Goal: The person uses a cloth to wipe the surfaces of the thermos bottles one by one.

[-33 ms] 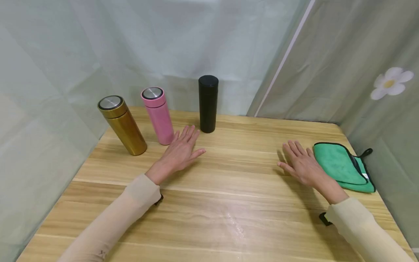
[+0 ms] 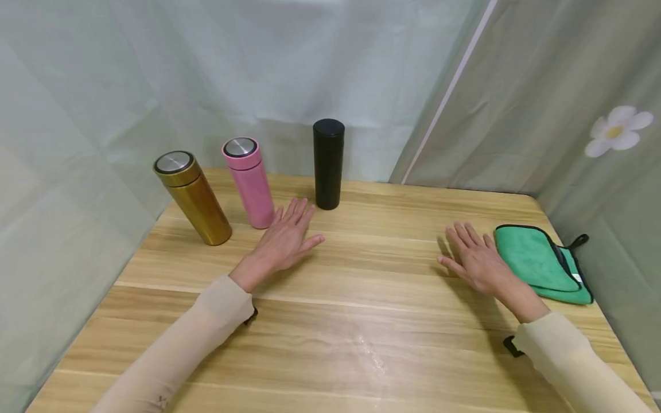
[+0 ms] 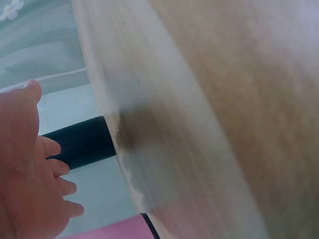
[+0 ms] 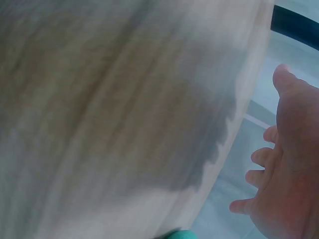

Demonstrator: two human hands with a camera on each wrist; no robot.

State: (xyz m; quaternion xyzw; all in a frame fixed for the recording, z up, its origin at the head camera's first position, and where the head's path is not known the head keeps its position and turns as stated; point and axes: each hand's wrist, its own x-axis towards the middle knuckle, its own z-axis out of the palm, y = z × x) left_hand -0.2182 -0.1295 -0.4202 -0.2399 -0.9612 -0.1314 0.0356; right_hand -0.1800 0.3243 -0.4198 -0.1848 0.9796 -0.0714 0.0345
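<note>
Palm down, my left hand [image 2: 286, 240] hovers over the wooden table with its fingers straight and its thumb spread out. Its fingertips are nearest the pink bottle [image 2: 251, 186] and the black bottle [image 2: 328, 166], and the hand holds nothing. Farther left a gold bottle [image 2: 196, 201] stands upright with a steel-topped lid like the pink one's. My right hand [image 2: 479, 263], also flat and holding nothing, is above the table at the right. Beside it lies a folded green cloth [image 2: 537, 261] with black edging. In the left wrist view, the black bottle [image 3: 82, 142] shows behind the fingers.
The wooden table [image 2: 351, 321] reaches back to a pale grey curtain [image 2: 248, 69] hanging close behind the bottles. Along the right side hangs more curtain, with a white flower [image 2: 618, 131] on it. The cloth lies near the table's right edge.
</note>
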